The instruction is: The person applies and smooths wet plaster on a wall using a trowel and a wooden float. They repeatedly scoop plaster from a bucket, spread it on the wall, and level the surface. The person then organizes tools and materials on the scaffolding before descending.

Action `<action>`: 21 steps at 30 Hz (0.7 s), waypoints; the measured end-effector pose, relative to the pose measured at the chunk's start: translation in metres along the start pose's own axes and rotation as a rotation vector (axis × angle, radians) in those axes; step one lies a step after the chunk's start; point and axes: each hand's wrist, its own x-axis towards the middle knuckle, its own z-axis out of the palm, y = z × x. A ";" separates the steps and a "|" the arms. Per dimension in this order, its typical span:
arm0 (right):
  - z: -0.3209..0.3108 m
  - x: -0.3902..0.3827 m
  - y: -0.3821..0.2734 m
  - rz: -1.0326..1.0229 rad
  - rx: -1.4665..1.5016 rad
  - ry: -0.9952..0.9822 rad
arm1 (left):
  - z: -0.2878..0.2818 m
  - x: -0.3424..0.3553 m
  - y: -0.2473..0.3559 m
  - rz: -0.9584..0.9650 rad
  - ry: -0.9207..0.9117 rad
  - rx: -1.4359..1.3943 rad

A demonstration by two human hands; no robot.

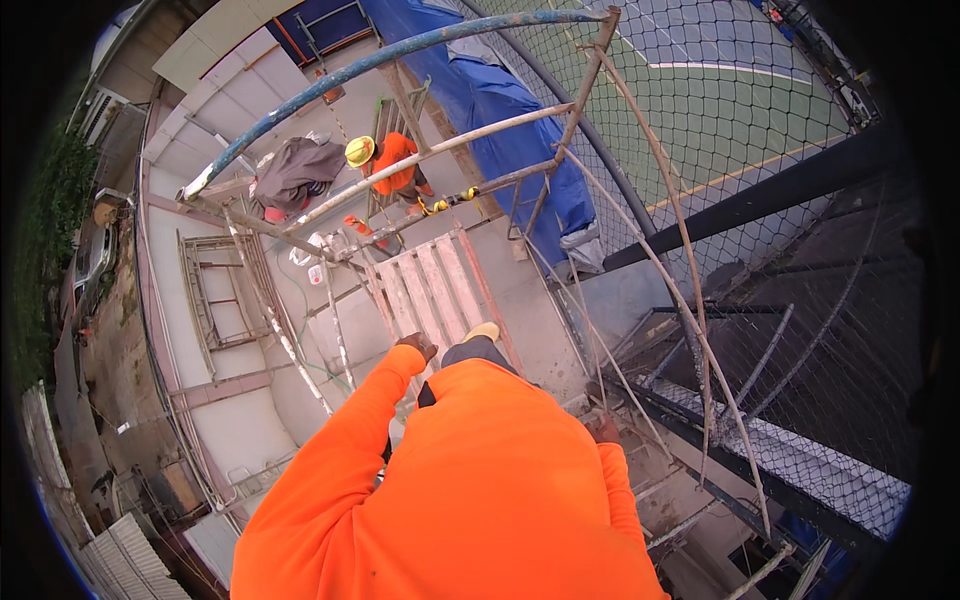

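Note:
My left hand [420, 347] is small and dark at the end of an orange sleeve. It sits beside my bent leg, at the near edge of the slatted scaffold platform [440, 288]; its fingers are too small to read. Partly hidden by my body, my right hand [606, 430] shows beside scaffold tubes on the right, with its fingers unclear. A tan boot [484, 331] of mine rests on the platform. Beyond, a scaffold frame with a curved blue tube [370, 62] rises, and a yellow-and-black strap or hook [448, 203] is on its lower bar.
Below, a co-worker in a yellow helmet [360, 151] and orange top bends near a grey cloth heap [298, 168]. Thin diagonal braces [655, 265] cross on the right. Blue tarpaulin [510, 120] and black netting [730, 120] border a court. Metal frames [208, 300] lean at left.

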 end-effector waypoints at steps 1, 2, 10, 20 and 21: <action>-0.001 -0.004 -0.007 0.062 0.059 0.016 | -0.002 0.002 0.000 -0.001 -0.002 0.011; -0.003 -0.010 -0.012 0.128 0.122 0.036 | -0.004 0.005 0.000 0.003 -0.005 0.027; 0.018 -0.071 -0.011 0.497 0.113 0.115 | -0.031 0.032 -0.002 0.108 -0.116 0.027; 0.140 -0.171 -0.042 0.836 0.444 0.065 | -0.061 0.089 0.047 0.232 -0.353 -0.011; 0.149 -0.179 -0.046 0.868 0.492 0.072 | -0.064 0.093 0.061 0.331 -0.384 0.034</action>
